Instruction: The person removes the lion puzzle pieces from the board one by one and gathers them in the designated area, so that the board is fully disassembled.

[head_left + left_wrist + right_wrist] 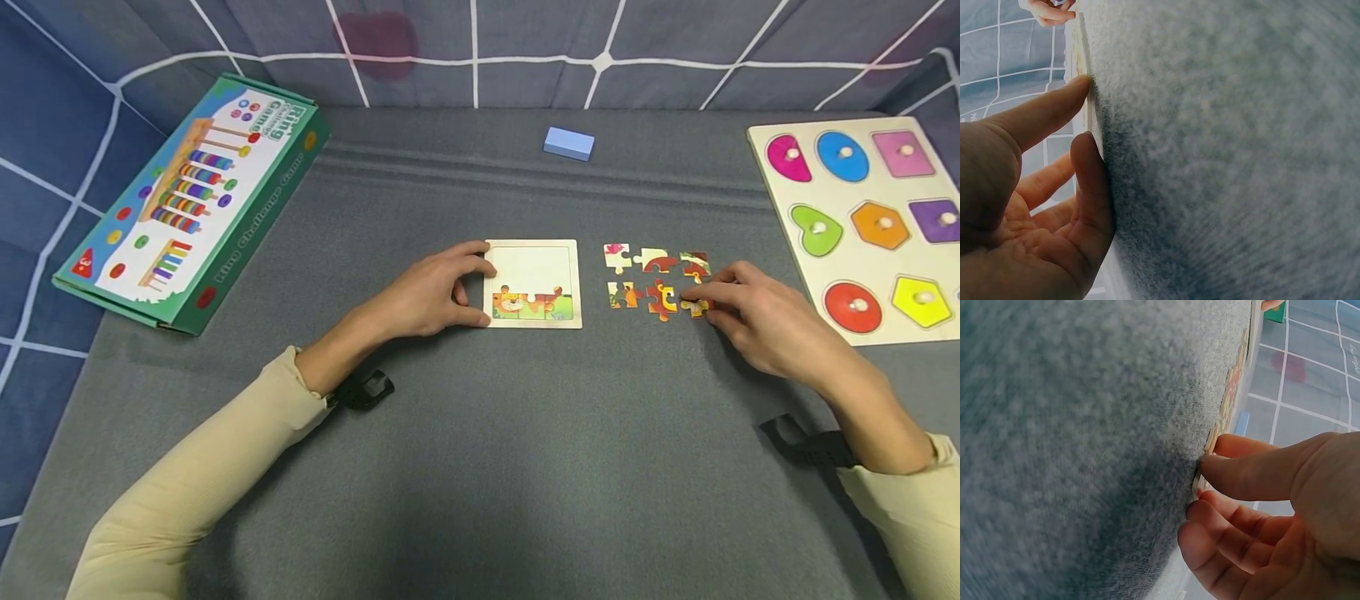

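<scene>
In the head view a square wooden puzzle tray (529, 265) lies flat at the middle of the table. Its lower part holds joined pieces (531, 305) with an animal face; bare board shows above them. My left hand (423, 293) holds the tray's left side, thumb at the near corner and index finger near the far one. To the tray's right, several loose jigsaw pieces (662, 300) lie in two rows. My right hand (780, 325) pinches the rightmost near jigsaw piece (695, 307) between thumb and fingers. In the right wrist view the thumb (1235, 477) partly hides that piece.
A green ring game box (202, 200) stands at the left. At the back lies a blue block (569, 143). A wooden board of knobbed shapes (840, 267) lies at the right, close beyond my right hand. Grid-patterned cloth (525, 37) rises behind the table.
</scene>
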Motion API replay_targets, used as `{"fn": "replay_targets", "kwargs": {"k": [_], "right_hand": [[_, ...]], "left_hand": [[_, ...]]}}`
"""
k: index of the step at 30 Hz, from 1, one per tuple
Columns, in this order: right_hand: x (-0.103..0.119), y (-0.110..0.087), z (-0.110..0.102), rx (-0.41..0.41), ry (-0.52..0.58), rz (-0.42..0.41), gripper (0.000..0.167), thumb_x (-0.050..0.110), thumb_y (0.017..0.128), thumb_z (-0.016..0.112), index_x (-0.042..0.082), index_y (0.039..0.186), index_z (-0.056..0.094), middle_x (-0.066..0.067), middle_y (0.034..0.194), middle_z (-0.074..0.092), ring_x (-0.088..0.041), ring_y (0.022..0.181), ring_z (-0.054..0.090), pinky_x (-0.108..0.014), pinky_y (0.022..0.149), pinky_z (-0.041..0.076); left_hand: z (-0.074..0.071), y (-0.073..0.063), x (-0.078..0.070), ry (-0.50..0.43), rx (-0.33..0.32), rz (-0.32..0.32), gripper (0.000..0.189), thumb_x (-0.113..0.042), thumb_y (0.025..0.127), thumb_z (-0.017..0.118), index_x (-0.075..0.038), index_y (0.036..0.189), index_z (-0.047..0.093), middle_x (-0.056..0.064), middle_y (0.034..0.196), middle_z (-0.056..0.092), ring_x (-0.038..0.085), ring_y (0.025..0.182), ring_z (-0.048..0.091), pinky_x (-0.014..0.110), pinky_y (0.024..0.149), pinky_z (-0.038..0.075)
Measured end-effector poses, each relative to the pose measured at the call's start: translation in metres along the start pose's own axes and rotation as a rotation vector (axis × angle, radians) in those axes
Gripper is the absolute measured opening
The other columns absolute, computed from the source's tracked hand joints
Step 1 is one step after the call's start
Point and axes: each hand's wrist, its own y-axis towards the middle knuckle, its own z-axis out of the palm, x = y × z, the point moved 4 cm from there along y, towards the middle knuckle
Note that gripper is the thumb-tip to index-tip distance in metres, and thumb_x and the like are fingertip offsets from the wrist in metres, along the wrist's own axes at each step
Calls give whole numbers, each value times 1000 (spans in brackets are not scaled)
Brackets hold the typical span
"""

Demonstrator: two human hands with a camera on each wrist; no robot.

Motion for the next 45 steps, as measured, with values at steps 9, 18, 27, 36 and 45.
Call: {"fn": "replay_targets", "kwargs": {"k": [9,18,27,36,45], "right_hand": [[2,3,-1,24,-5,22,39,-5,78,77,3,116,71,-15,100,55,-25,75,53,-40,60,40],[17,4,-25,-115,44,-9,38,-3,76,80,3,112,72,-8,100,63,-19,75,53,-24,62,37],[59,26,-9,-68,112,-142,35,3,82,78,8,116,70,-6,105,61,-17,79,54,-40,67,41],[96,58,15,15,208,-186,30,6,89,71,6,118,68,-5,105,58,-12,72,54,-36,65,42],[132,90,36,126,283,-208,36,13,90,72,4,123,66,-6,103,57,-16,74,52,-34,67,42]], "left_hand": [[-1,-1,0,-1,2,-14,57,-20,82,83,-5,132,59,9,156,33,12,78,62,39,91,43],[-1,-1,1,-2,0,-10,56,-20,83,82,-6,132,59,8,156,33,12,78,62,38,90,44],[-1,1,0,2,7,-15,56,-21,83,82,-7,132,59,7,156,33,11,78,62,38,93,42],[0,2,-1,11,11,-19,56,-22,83,82,-7,132,59,7,157,32,11,78,61,38,93,42],[-1,2,-1,10,10,-9,56,-22,83,82,-7,131,60,8,155,34,11,80,62,37,89,44]]}}
